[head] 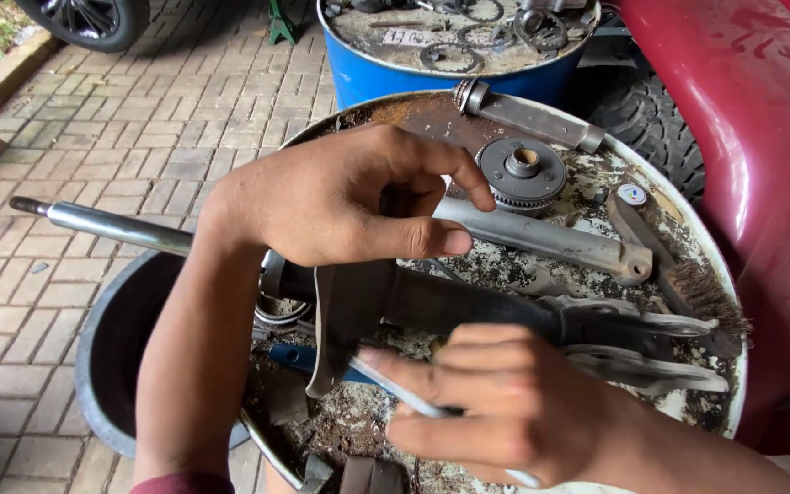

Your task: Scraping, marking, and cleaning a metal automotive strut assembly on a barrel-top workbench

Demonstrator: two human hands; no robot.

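The strut assembly (468, 316), a dark shock-absorber body with a bright chromed rod (112, 224) projecting to the person's left, lies across the rusty top of a drum (688, 229) that serves as a bench. The left hand (340, 201) rests over the strut near its spring seat, fingers curled loosely with the thumb extended; whether it actually grips the body cannot be told. The right hand (514, 402) is closed on a thin metal tool (404, 389), whose tip lies against the dark bracket (345, 320) of the strut. For good results, the left hand should press the strut firmly onto the drum so it cannot roll, and the tool should be worked in short, controlled strokes directed away from the steadying fingers. The chromed rod should be kept clear of the tool, as a scratch there would probably damage the seal. Nearby on the drum lie a second grey tube (550, 240), a toothed gear (523, 174) and a wire brush (688, 274). A blue drum (386, 78) carrying sprockets stands behind, and a black tyre (112, 357) sits below left.
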